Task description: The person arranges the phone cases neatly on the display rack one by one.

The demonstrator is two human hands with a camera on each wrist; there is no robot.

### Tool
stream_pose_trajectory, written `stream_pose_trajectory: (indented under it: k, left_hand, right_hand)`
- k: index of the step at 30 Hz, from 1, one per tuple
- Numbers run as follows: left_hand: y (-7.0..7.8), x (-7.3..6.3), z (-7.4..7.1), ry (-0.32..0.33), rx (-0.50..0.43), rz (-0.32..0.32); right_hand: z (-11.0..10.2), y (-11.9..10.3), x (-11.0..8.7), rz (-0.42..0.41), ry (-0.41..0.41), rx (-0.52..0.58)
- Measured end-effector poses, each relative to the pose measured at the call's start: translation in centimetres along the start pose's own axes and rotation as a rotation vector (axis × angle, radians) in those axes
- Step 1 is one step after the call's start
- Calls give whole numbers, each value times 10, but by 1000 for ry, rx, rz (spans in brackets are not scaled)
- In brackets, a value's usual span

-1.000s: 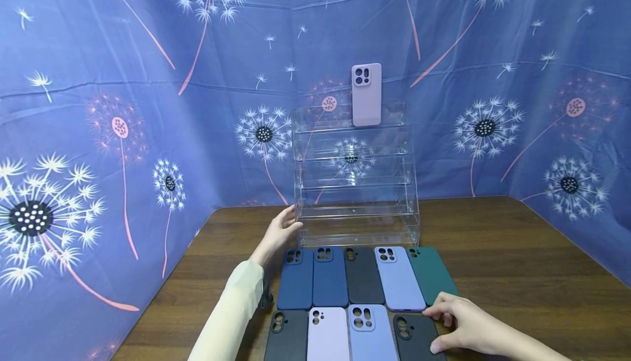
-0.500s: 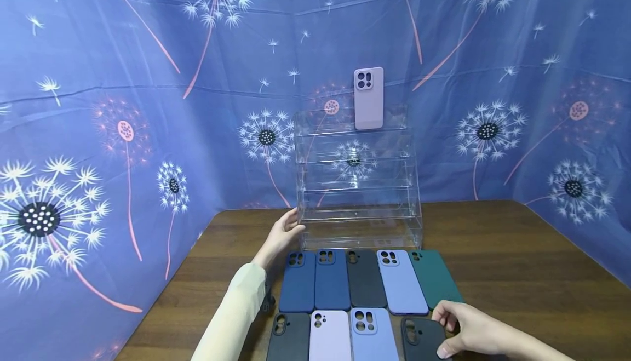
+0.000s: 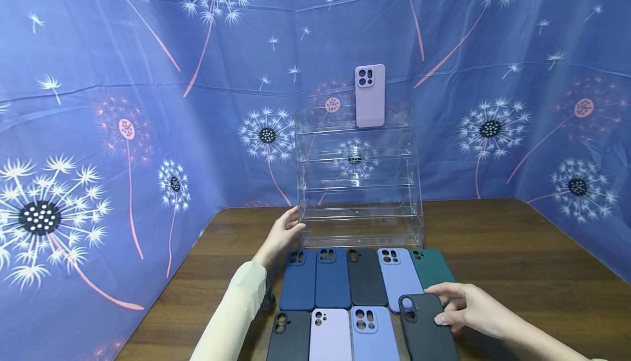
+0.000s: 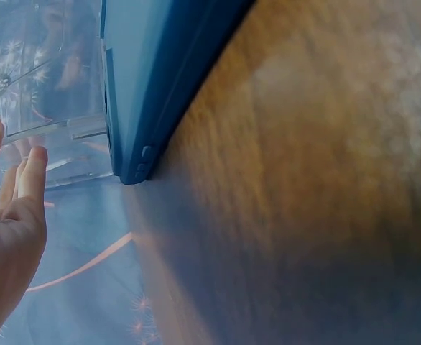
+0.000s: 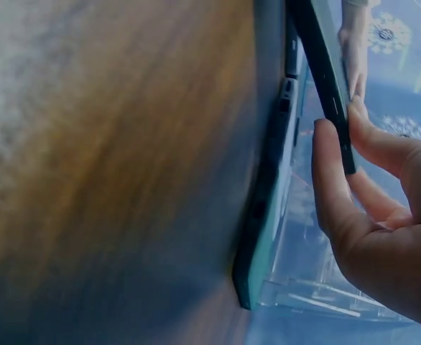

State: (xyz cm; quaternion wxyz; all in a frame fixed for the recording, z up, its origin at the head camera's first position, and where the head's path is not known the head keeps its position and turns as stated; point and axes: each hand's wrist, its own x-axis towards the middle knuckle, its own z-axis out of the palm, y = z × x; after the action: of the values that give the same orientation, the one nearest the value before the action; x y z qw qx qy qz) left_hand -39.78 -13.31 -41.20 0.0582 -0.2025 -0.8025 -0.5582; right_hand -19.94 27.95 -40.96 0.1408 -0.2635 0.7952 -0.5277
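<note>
My right hand (image 3: 468, 309) pinches a black phone case (image 3: 428, 328) by its upper right side, thumb on the back and fingers behind. In the right wrist view that black case (image 5: 327, 79) is tilted up off the table between thumb and fingers. My left hand (image 3: 280, 236) rests against the lower left side of a clear tiered display stand (image 3: 357, 213); its fingers look fairly straight in the left wrist view. A light purple phone case (image 3: 370, 98) stands upright on the stand's top tier.
A back row of phone cases lies before the stand: two dark blue cases (image 3: 298, 284), a black one (image 3: 367, 279), a light blue one (image 3: 401, 281) and a green one (image 3: 434, 267). In front lie another black case (image 3: 290, 339), a lilac one (image 3: 330, 339) and a light blue one (image 3: 374, 339).
My right hand has lifted the black phone case from the right end of the front row and tilted its top up. The left hand has stayed at the stand.
</note>
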Motion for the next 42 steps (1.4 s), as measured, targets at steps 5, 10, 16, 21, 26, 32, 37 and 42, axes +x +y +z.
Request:
stream_pose_trajectory:
  k: [5, 10, 16, 21, 26, 32, 37, 42]
  left_hand:
    - [-8, 1, -1, -25, -60, 93]
    - [-5, 0, 2, -23, -45, 23]
    - [11, -7, 2, -30, -20, -37]
    - [25, -14, 0, -50, -27, -37]
    - [28, -16, 0, -58, -34, -26]
    - [24, -14, -3, -69, -51, -29]
    - [27, -12, -6, -76, -62, -35]
    - [29, -12, -9, -69, -51, -43]
  right_hand:
    - [-8, -7, -1, -5, 40, 8]
    - [-12, -13, -1, 32, 83, 17]
    - [-17, -19, 3, 11, 86, 62]
    - [-24, -27, 4, -62, 155, -10]
    - [-33, -42, 5, -8, 269, -91]
    - [-40, -59, 15, 11, 413, -170]
    - [-55, -76, 29, -74, 474, -177]
    - [-74, -98, 46, -114, 515, -190]
